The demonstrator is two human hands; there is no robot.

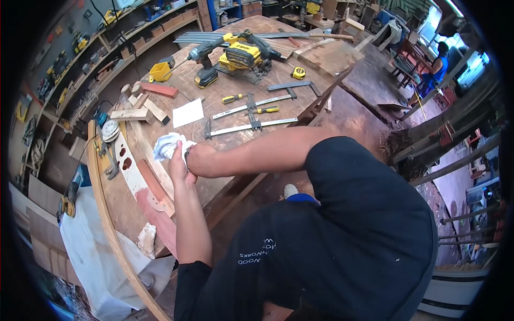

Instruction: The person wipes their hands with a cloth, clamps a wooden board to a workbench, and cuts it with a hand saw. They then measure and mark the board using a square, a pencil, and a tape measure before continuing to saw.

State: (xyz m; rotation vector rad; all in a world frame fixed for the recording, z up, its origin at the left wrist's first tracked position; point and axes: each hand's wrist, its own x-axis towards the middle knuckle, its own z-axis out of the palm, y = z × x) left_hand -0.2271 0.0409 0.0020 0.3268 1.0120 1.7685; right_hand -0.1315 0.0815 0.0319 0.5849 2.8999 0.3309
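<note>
Both my hands are together over the workbench [225, 199], closed on a crumpled white cloth [167, 143]. My left hand [178, 165] grips it from the left, and my right hand [203, 160] is curled in a fist against it. Part of the cloth is hidden behind my fingers. Below them lies a long pale board [131, 174] with dark red wet-looking patches and a reddish stained end. Alongside it is a reddish-brown wood strip [154, 179]. A second crumpled whitish cloth [146, 239] sits near the bench edge.
Beyond my hands are white paper [188, 113], bar clamps [251, 127], screwdrivers [233, 99], a drill [204, 64], a yellow circular saw [241, 56] and a tape measure [299, 73]. A sander [110, 131] and hammer [112, 167] lie left. A person [436, 69] sits far right.
</note>
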